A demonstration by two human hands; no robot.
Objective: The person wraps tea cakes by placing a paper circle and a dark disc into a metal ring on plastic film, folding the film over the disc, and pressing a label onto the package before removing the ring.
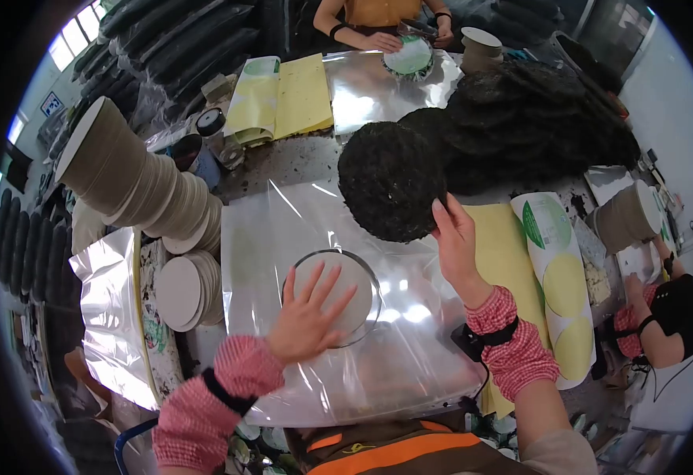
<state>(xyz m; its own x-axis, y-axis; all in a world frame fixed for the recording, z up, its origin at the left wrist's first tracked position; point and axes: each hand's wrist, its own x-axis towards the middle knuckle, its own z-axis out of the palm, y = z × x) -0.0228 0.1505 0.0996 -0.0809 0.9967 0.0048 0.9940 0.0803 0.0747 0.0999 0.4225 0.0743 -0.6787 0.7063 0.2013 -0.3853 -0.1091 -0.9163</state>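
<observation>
Flat Left Palm, Light Right Pinch

Nearest you, toward the near edge of the bench (299,158), your left hand (303,328) lies over the pale disc (356,315) with fingers spread, holding nothing; whether it presses, you cannot tell from here. The disc sits inside a thin ring (380,305) on the clear film (410,348). A level palm should steady it best without wrinkling the film. Farther out, your right hand (457,245) pinches the dark round (386,182) at its near right rim, lifted above the film's far edge. Such a thin, rough piece probably tears or sheds crumbs if squeezed, so pinch gently and avoid flexing it. Beyond, more dark rounds (528,119) pile at the bench's far right corner.
</observation>
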